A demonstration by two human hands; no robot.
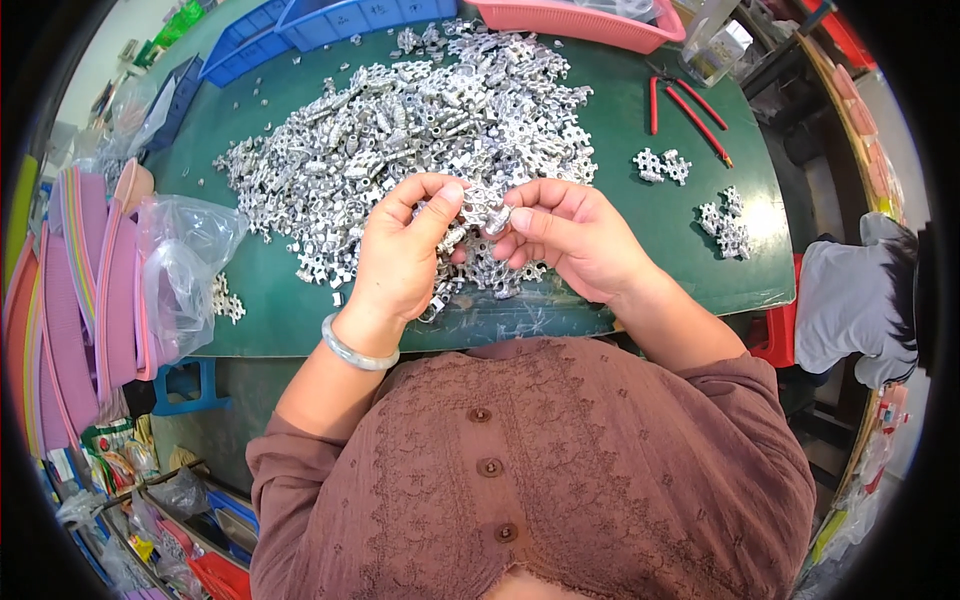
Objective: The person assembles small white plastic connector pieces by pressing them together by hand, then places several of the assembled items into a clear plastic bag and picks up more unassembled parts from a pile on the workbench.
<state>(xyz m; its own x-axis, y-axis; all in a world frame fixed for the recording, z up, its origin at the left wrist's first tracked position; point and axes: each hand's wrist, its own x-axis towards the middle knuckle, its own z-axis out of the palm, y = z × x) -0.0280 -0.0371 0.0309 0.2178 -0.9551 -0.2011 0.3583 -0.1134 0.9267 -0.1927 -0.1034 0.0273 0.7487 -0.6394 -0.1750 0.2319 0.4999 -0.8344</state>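
Between my two hands is a silvery metal casting [480, 207] with knobby, branching edges. My left hand [412, 240] pinches its left side between thumb and fingers; a pale bangle circles that wrist. From the other side my right hand [560, 235] grips it, thumb and forefinger closed on the right end. The fingers cover part of its shape. Just beyond and beneath the hands spreads a big heap of similar small metal castings [400, 125] on the green table [660, 270].
Red-handled pliers [690, 112] lie at the far right, with small groups of castings [725, 222] nearer. Blue bins [350, 22] and a pink basket [590, 25] line the far edge. Plastic bags [185, 265] and pink striped fabric [95, 300] crowd the left. A person in grey [855, 300] is at right.
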